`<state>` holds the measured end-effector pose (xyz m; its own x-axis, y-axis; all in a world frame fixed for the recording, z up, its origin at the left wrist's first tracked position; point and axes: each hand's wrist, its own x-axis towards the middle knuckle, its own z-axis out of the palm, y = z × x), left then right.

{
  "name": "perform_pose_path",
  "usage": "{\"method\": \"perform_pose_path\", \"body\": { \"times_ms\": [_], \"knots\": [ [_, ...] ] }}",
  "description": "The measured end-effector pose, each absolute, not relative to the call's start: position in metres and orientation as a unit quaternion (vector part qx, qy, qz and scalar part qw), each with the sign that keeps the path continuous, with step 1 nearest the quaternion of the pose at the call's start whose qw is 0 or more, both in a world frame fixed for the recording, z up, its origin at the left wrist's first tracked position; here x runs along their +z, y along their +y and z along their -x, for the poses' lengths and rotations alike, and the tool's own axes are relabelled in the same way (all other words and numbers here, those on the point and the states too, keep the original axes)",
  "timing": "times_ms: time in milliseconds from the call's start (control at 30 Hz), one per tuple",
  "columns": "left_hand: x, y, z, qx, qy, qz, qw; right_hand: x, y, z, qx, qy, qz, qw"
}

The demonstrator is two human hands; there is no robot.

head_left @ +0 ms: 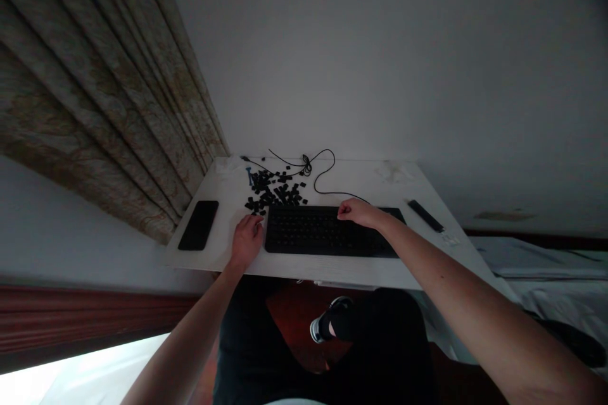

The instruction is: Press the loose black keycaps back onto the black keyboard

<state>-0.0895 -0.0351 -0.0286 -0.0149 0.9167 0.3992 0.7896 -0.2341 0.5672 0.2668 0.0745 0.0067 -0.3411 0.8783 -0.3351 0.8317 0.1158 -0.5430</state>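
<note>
A black keyboard [304, 231] lies on the white table, several loose black keycaps [273, 193] heaped behind its left part. My right hand [357, 211] is over the keyboard's upper edge, right of its middle. Its fingers are pinched together; whatever may be between them is too small to make out. Beside the keyboard's left end, my left hand [247, 240] rests on the table. Its fingers lie loosely on the surface, tips near the keyboard's corner, and no held thing shows. A small blue tool [249, 176] lies at the left of the keycaps.
Behind the keyboard a black cable [323, 192] loops toward the wall. A black phone [198, 225] lies at the table's left, and a dark narrow bar [426, 216] at the right. A patterned curtain [109, 88] hangs along the left side. The wall borders the table's back edge.
</note>
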Motion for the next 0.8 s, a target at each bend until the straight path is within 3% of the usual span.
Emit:
{"method": "perform_pose_path", "body": {
  "times_ms": [800],
  "knots": [
    [-0.0285,-0.0338,0.0876,0.351,0.603,-0.712,0.080,-0.0003,0.0817,-0.2692,0.343,-0.739,0.579,0.027]
  ]
}}
